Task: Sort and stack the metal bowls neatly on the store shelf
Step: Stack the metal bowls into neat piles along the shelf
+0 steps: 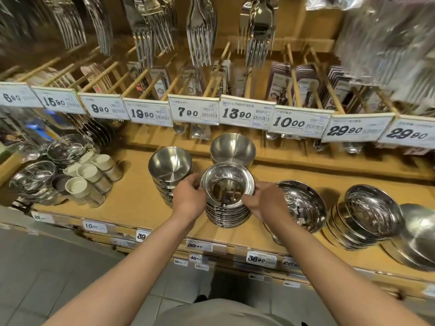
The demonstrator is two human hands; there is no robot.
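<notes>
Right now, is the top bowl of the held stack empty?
Empty: the top bowl shows only bare shiny metal inside, held by both hands.

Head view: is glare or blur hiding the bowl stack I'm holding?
Head view: stack is sharp between left hand and right hand; reflections fill the top bowl but the rim reads clearly; forks and frame edges are blurred and bent by the wide lens.

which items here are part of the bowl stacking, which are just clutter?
Job: held bowl stack, left hand, right hand, brushed bowl stack, rear bowl, right bowl piles.
Clutter: cups, forks, price tags.
</notes>
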